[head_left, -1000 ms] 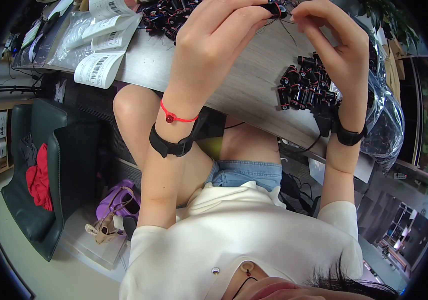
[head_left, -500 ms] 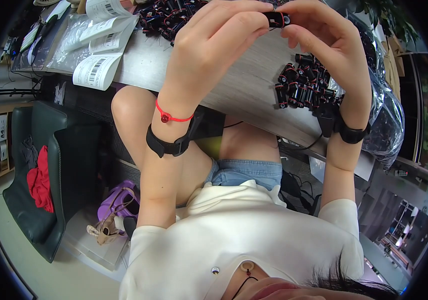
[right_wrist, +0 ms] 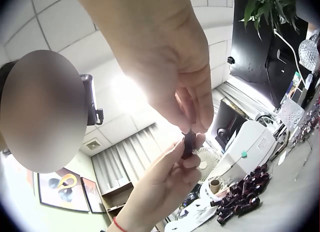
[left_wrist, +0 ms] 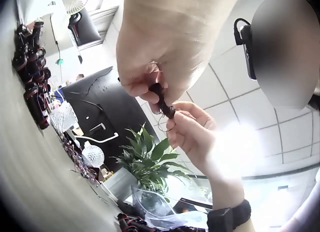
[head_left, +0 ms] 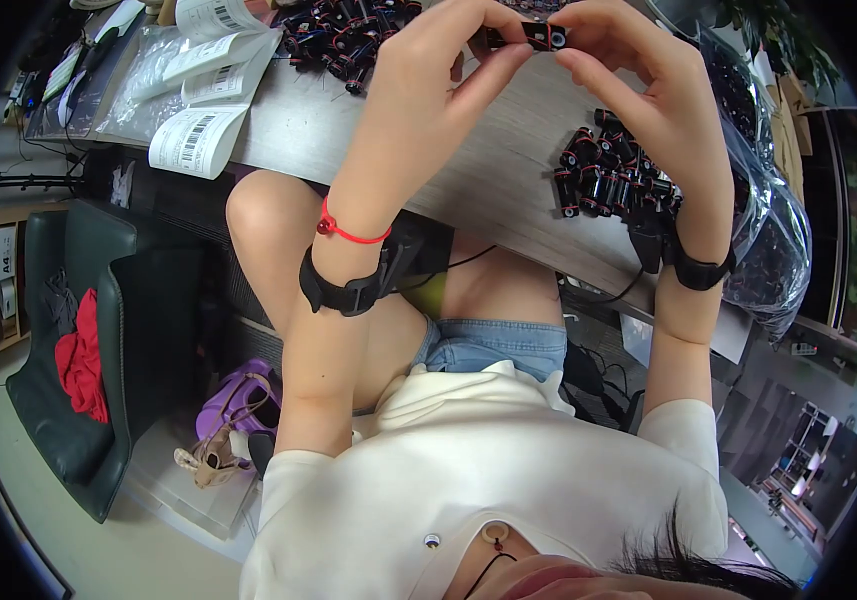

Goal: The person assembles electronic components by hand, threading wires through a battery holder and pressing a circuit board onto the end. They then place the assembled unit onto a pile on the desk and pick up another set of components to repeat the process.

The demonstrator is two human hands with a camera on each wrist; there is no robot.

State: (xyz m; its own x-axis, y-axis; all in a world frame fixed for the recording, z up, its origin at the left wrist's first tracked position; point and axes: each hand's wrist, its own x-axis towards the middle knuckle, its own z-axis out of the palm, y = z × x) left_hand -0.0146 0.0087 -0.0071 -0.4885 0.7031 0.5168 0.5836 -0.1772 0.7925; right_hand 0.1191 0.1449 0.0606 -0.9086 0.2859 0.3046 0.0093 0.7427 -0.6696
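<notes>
A small black cylindrical part [head_left: 545, 37] with a red ring is held above the desk between both hands. The left hand [head_left: 428, 95], with a red cord at its wrist, pinches it from one side. At its other end are the thumb and fingertips of the right hand [head_left: 653, 80]. In the left wrist view the dark part [left_wrist: 165, 104] spans from the left hand's curled fingers to the right hand's pinch, with a thin wire beside it. The right wrist view shows the part [right_wrist: 188, 144] between both sets of fingertips.
Similar black parts lie in a pile [head_left: 608, 170] near the right forearm, and another pile [head_left: 343, 40] is beyond the left hand. Labelled paper sheets [head_left: 193, 135] hang over the desk edge [head_left: 288, 150]. A clear plastic bag [head_left: 773, 250] sits at the right.
The left hand's thumb and fingers have spread apart and regripped the part. The part, low between the hands half a second ago, now sits slightly further left. The right hand has shifted slightly.
</notes>
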